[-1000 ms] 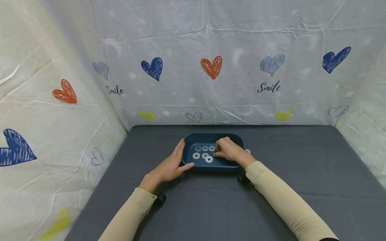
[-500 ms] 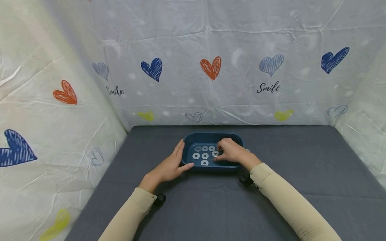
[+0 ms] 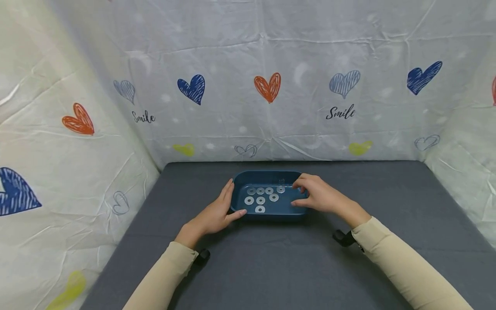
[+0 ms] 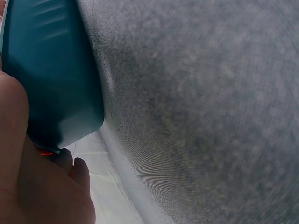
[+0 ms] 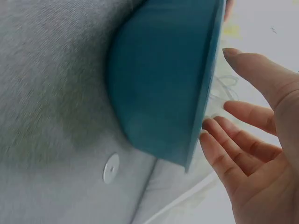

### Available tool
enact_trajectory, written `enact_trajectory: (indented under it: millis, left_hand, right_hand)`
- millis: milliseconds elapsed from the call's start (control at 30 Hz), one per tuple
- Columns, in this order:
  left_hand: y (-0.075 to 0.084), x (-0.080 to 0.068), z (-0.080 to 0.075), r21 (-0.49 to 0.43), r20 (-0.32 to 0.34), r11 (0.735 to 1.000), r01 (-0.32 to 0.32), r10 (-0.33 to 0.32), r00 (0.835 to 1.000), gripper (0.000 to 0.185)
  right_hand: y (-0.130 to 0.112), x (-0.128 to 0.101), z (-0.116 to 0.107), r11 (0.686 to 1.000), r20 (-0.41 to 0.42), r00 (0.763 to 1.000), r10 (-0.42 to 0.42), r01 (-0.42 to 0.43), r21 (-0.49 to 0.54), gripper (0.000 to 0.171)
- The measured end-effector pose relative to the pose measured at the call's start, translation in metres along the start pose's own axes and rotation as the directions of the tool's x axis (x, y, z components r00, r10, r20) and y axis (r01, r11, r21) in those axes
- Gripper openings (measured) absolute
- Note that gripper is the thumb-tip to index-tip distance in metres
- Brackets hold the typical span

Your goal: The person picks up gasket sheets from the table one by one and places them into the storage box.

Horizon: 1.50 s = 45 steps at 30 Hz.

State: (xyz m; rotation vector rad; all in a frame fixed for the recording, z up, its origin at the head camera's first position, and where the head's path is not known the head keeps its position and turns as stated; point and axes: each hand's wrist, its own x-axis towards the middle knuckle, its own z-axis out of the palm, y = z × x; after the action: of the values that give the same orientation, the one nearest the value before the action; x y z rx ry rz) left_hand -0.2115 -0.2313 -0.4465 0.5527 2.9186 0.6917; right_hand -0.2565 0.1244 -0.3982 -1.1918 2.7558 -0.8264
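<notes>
Several silver washers (image 3: 260, 200) lie flat, spread over the left and middle floor of a dark blue rectangular tray (image 3: 284, 207). One of them stands against the tray's front wall, partly cut off by the rim. My left hand (image 3: 213, 217) rests against the tray's left end, fingers straight along the side and thumb at the front rim. My right hand (image 3: 323, 196) hovers at the tray's right end, thumb and fingers apart and nothing between them. Beyond the tray's end in the right wrist view, a single washer (image 5: 111, 168) lies on the table; the right hand hides that spot in the head view.
The tray stands on a grey cloth-covered table (image 3: 271, 262), near its back edge. A white curtain (image 3: 232, 51) printed with hearts hangs behind the table and along both sides. A dark band with a camera mount sits at each wrist.
My right hand has drawn back to the right, from inside the tray to its right end, and its fingers have spread. Another washer shows at the back row's right. The left hand stays put.
</notes>
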Motion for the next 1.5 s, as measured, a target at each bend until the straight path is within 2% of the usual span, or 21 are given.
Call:
enact_trajectory:
  millis: [333,700,1000,1500]
  left_hand:
    - [0.000,-0.001,0.001,-0.014,0.001,1.000,-0.004,0.004,1.000,0.107]
    - [0.000,0.000,0.000,-0.014,-0.003,1.000,-0.010,0.010,1.000,0.108]
    - [0.000,-0.001,0.000,-0.015,-0.001,1.000,-0.002,0.001,1.000,0.107]
    - [0.001,-0.001,0.001,-0.010,0.005,1.000,0.006,-0.006,1.000,0.107]
  right_hand:
    - [0.009,-0.028,-0.018,1.000,-0.058,0.998,0.001,-0.001,0.004,0.038]
    - [0.030,-0.054,-0.032,0.998,-0.083,0.995,0.055,-0.057,-0.018,0.038]
    - [0.046,-0.059,-0.034,0.998,-0.084,0.995,0.058,-0.058,0.007,0.039]
    - [0.078,-0.057,-0.022,0.994,-0.089,0.992,0.094,-0.089,0.056,0.044]
